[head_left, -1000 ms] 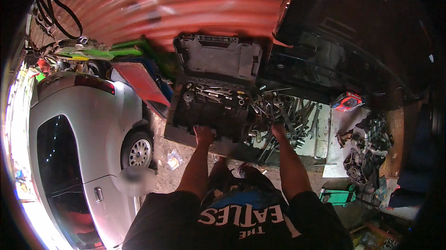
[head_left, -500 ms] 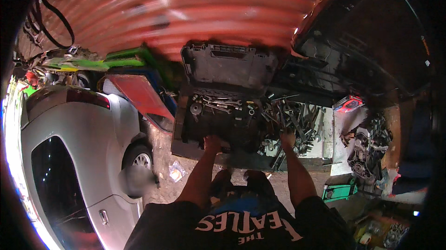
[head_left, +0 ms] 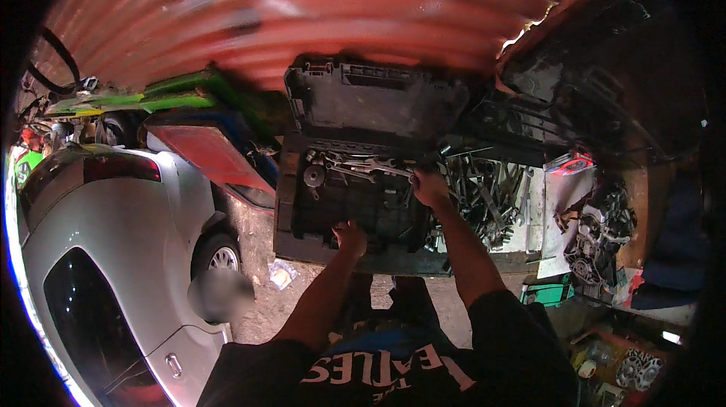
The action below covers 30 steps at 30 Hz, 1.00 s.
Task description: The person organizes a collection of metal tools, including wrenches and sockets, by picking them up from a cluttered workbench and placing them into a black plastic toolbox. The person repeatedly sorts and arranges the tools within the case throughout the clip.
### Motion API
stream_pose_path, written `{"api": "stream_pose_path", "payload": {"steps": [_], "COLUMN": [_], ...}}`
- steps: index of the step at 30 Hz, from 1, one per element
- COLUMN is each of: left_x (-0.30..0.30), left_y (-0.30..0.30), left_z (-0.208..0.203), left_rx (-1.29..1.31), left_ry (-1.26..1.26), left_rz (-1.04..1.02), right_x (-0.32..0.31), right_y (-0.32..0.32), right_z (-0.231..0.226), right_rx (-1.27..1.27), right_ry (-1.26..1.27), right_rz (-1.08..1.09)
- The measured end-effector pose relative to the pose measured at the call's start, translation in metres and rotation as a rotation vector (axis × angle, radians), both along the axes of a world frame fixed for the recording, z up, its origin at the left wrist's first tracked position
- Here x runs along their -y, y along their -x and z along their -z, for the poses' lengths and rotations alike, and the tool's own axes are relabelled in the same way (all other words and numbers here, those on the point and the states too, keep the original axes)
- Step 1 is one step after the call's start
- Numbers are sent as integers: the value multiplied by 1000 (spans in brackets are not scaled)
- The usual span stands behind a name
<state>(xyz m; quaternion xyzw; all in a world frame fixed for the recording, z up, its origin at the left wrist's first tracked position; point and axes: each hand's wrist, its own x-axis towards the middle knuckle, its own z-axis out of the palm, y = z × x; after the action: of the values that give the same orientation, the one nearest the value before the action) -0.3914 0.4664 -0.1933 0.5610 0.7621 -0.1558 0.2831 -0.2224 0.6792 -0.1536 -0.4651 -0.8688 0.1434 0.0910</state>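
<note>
A black tool case (head_left: 302,203) lies open in front of me, its lid (head_left: 374,100) propped up behind it. Several wrenches (head_left: 363,169) and sockets lie in its tray. My left hand (head_left: 350,237) rests on the near edge of the case, fingers curled over the rim. At the right end of the wrench row, my right hand (head_left: 429,187) reaches into the tray with its fingers closed on a wrench.
A pile of loose wrenches and tools (head_left: 491,195) lies on the bench right of the case. Engine parts (head_left: 601,229) sit further right. A silver car (head_left: 98,256) stands at left, with red and green panels (head_left: 200,153) against a corrugated red wall (head_left: 302,13).
My right hand has moved from the case's front right edge up into the tray onto the wrenches. The left hand stays on the near edge. My view has shifted.
</note>
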Motion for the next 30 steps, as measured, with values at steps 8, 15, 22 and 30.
{"api": "stream_pose_path", "payload": {"steps": [8, 15, 22, 30], "left_x": [0, 3, 8, 10], "left_y": [-1, -2, -4, 0], "left_z": [-14, 3, 5, -2], "left_rx": [16, -11, 5, 38], "left_ry": [-29, -46, -117, -149], "left_rz": [8, -15, -30, -16], "right_x": [-22, -26, -17, -2], "right_y": [24, 33, 49, 55], "right_z": [29, 41, 47, 55], "right_rx": [-20, 19, 224, 171], "right_ry": [-108, -101, -165, 130], "right_rz": [-71, -75, 71, 272]}}
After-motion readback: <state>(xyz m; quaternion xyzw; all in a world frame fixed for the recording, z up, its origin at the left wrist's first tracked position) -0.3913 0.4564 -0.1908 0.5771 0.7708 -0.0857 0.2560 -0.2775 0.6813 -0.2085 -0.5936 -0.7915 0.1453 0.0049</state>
